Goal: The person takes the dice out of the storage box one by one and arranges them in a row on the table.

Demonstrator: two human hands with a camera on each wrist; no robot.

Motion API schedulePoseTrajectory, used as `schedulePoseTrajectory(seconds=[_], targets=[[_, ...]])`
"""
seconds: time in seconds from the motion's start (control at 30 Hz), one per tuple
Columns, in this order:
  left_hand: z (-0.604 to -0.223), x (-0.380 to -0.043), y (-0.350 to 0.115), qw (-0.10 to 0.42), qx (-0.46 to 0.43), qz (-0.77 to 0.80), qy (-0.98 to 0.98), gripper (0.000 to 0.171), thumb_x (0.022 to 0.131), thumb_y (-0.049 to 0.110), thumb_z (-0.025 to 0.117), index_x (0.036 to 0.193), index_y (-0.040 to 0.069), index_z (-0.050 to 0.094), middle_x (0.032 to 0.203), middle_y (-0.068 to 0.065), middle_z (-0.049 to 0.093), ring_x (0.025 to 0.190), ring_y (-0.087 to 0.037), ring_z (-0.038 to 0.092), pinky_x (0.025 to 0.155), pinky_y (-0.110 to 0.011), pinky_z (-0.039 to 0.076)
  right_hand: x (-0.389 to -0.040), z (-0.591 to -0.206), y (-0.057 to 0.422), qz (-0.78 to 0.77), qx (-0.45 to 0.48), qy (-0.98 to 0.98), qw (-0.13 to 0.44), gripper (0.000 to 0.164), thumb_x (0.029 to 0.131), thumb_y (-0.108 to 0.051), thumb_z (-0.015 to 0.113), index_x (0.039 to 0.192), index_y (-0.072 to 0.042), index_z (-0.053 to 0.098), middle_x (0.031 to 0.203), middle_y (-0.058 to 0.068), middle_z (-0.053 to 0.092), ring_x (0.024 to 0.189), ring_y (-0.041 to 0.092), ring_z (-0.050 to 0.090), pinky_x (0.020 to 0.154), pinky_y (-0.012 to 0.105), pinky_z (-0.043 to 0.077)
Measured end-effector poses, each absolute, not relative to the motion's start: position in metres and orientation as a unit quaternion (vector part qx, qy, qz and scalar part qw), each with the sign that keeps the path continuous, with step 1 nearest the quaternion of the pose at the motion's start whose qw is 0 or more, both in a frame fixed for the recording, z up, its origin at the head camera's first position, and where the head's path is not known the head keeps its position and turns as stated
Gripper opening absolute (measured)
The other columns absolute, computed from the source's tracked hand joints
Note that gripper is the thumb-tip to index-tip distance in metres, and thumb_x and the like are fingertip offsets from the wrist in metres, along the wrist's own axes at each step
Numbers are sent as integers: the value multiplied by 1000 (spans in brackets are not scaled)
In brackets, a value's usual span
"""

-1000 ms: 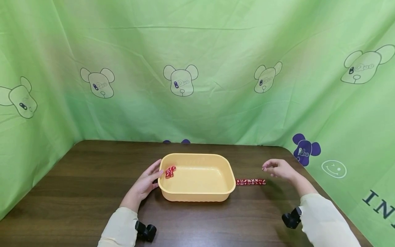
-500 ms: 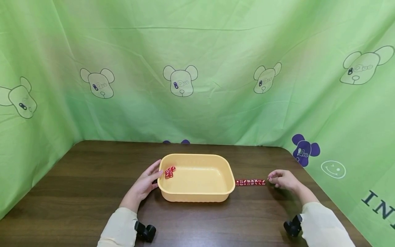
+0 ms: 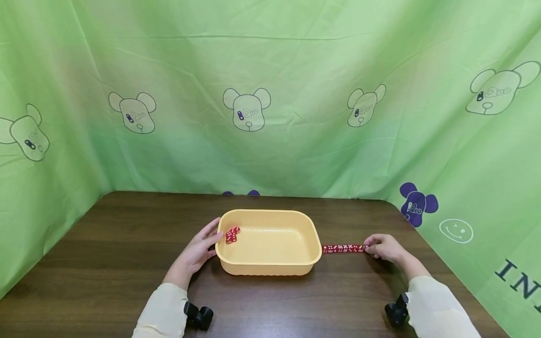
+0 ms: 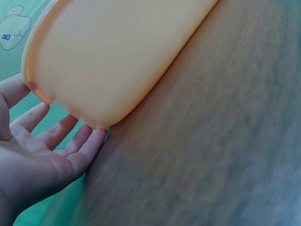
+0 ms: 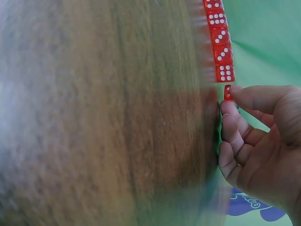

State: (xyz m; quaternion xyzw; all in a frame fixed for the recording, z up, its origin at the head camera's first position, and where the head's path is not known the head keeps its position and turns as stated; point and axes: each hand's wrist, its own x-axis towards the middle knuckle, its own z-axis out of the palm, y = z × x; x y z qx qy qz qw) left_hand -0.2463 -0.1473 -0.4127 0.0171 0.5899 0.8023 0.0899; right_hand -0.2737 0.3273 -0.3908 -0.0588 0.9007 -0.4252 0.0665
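My left hand [image 3: 198, 251] holds the left end of a yellow plastic basin [image 3: 270, 270], thumb at the rim and the other fingertips against the outer wall [image 4: 94, 89]. A few red dice [image 3: 232, 234] with white pips lie inside at that end. From the basin's right side a straight row of red dice [image 3: 340, 249] runs along the table. At the row's right end, my right hand [image 3: 384, 247] pinches one red die [image 5: 228, 92] between thumb and index finger. In the right wrist view a narrow gap shows between this die and the last die of the row [image 5: 225, 73].
The dark wooden table [image 3: 270, 310] meets a green printed cloth [image 3: 296, 155] at its back and sides. Black wrist cameras sit on both forearms, the left camera [image 3: 198, 316] and the right camera [image 3: 397, 310], close over the table.
My right hand has come down and, over the last half second, slightly left, bringing its die to the row's right end. My left hand and the basin stay in place.
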Motion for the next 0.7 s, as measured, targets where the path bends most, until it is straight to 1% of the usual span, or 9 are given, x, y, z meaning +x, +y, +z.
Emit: schedulePoseTrajectory(seconds=[0.2, 0.43, 0.7], targets=[[-412, -246, -148, 94, 20, 803, 588, 53, 88, 6, 46, 136, 13, 25, 135, -18, 23, 113, -31, 33, 80, -39, 38, -276, -393, 327, -423, -71, 901, 64, 15, 74, 4, 55, 84, 13, 52, 61, 0, 48, 55, 15, 46, 46, 24, 36], [-413, -247, -148, 92, 16, 801, 592, 53, 88, 7, 46, 136, 14, 25, 135, -18, 23, 114, -30, 34, 78, -38, 39, -276, -393, 326, -416, -70, 904, 66, 18, 73, 3, 55, 87, 14, 52, 62, 0, 48, 56, 15, 46, 45, 23, 35], [-413, -246, -147, 86, 22, 800, 594, 52, 88, 7, 45, 136, 13, 25, 135, -18, 24, 114, -31, 34, 79, -40, 39, -272, -387, 326, -430, -52, 898, 84, 22, 75, 3, 55, 92, 16, 49, 64, 2, 50, 57, 16, 49, 48, 26, 38]])
